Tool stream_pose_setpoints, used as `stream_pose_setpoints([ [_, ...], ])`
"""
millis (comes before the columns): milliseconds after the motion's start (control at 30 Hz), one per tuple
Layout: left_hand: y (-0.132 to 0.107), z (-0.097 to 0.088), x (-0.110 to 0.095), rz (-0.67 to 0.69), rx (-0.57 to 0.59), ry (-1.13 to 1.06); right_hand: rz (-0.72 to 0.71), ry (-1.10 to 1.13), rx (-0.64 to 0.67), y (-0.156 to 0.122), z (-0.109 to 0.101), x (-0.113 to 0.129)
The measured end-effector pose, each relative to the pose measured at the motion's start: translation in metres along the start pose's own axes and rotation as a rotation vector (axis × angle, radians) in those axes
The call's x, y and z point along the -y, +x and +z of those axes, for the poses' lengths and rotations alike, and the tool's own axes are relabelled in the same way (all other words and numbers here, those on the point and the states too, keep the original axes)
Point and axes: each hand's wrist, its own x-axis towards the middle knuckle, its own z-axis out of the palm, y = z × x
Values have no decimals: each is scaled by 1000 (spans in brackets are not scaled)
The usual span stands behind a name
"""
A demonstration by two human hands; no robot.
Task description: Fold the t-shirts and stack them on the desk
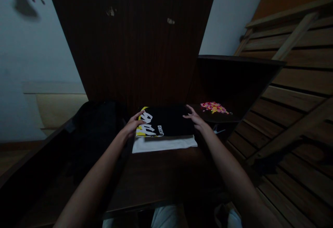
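Note:
A folded black T-shirt point(173, 118) with a white and yellow print lies on a dark wooden tabletop, its lettering on the left part. Beneath it, the front strip of a folded white cloth point(163, 145) shows. My left hand point(133, 124) rests at the shirt's left edge, fingers stretched and apart over the print. At the opposite edge is my right hand point(195, 117), its fingers spread on the black fabric. Neither hand visibly closes around the cloth. The undersides of both hands are hidden.
To the left lies a dark, bulky fabric item point(97, 131). Small pink and yellow pieces point(214, 107) are heaped on a shelf at right. A tall dark wooden panel point(140, 47) stands behind the table point(161, 179). Wooden slats point(293, 103) rise on the right.

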Motion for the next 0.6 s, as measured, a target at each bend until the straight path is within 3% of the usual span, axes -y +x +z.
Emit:
stream_pose_setpoints([
  [133, 14, 0, 37, -67, -157, 231, 282, -134, -97, 9, 7, -37],
  [267, 12, -9, 52, -35, -133, 258, 236, -70, -30, 8, 5, -57],
  [467, 9, -14, 51, -61, -44, 98, 171, -75, -25, 11, -1, -55],
  [600, 11, -18, 55, -82, -18, 269, 120, -229, -30, 4, 2, -56],
])
